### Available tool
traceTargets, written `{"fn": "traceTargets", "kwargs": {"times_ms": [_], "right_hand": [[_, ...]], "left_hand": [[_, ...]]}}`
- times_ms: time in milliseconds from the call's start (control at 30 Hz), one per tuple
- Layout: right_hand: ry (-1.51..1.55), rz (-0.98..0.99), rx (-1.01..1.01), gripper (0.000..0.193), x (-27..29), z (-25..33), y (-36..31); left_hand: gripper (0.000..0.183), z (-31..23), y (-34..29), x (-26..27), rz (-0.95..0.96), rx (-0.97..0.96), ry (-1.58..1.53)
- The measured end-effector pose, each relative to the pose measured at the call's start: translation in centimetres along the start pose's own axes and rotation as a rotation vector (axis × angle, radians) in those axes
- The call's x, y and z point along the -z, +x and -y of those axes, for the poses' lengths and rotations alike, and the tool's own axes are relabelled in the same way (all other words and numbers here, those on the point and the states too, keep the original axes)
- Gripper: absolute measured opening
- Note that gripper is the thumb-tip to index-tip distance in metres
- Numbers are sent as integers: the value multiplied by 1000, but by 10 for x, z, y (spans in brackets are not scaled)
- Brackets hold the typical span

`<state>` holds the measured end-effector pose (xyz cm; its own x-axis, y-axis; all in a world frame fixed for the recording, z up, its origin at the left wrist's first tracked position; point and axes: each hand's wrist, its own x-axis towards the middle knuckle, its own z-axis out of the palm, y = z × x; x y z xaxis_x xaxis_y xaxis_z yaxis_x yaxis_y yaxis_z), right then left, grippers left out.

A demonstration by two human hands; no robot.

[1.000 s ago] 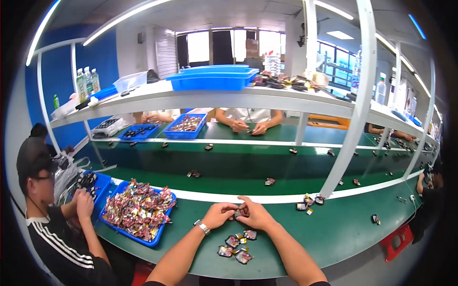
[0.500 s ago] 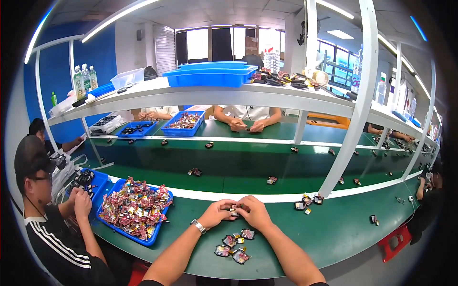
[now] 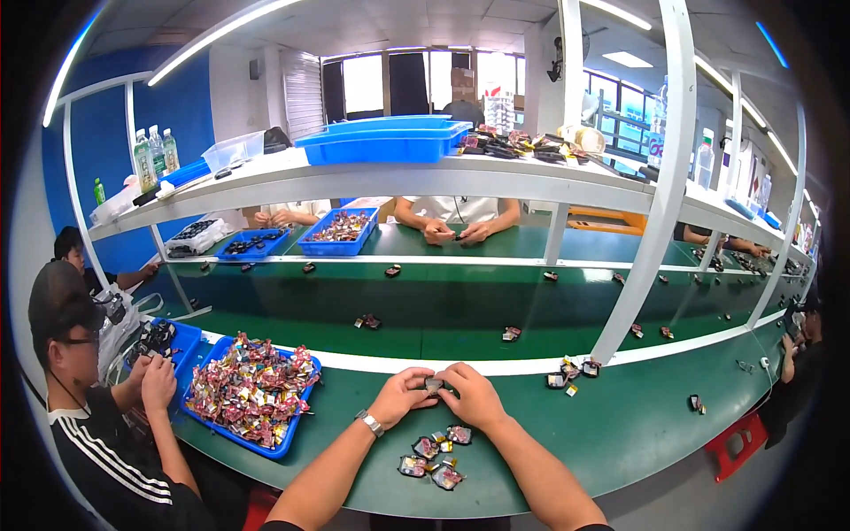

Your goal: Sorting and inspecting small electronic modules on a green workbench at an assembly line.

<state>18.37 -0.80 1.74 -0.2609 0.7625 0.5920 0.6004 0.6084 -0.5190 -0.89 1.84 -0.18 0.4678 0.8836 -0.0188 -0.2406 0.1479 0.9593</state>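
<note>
**Between my fingertips: one small part, both hands on it**

Out over the green bench (image 3: 567, 442), my left hand (image 3: 401, 397) and right hand (image 3: 474, 396) meet around a small dark part (image 3: 433, 386), so no gap to speak of. Fingertips pinch it from either side; honestly can't call one hand nearer. Its long axis? Too small and too covered to tell, sorry.

What matters for layout: the little cluster of parts (image 3: 434, 457) is on my side of the hands, between my forearms. Its pieces point every which way, so no shared axis. Top-right piece (image 3: 459, 434) sits closest to my right hand, and I'd say that's the handier one for it.

Off to my left, the heaped blue tray (image 3: 270, 452) stands well apart, left hand nearer. Another loose group (image 3: 572, 389) lies beyond my right hand, farther out and to the right.
</note>
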Motion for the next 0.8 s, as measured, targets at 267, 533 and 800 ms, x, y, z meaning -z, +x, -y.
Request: {"fn": "traceTargets", "kwargs": {"times_ms": [267,533,800], "right_hand": [[1,20,77,12,-4,-10,-3],[67,90,18,8,-5,-9,-2],[86,139,37,11,-2,-8,-4]], "left_hand": [[40,3,2,2,104,-21,15],[35,2,0,4,114,0,48],[32,2,0,1,88,2,118]]}}
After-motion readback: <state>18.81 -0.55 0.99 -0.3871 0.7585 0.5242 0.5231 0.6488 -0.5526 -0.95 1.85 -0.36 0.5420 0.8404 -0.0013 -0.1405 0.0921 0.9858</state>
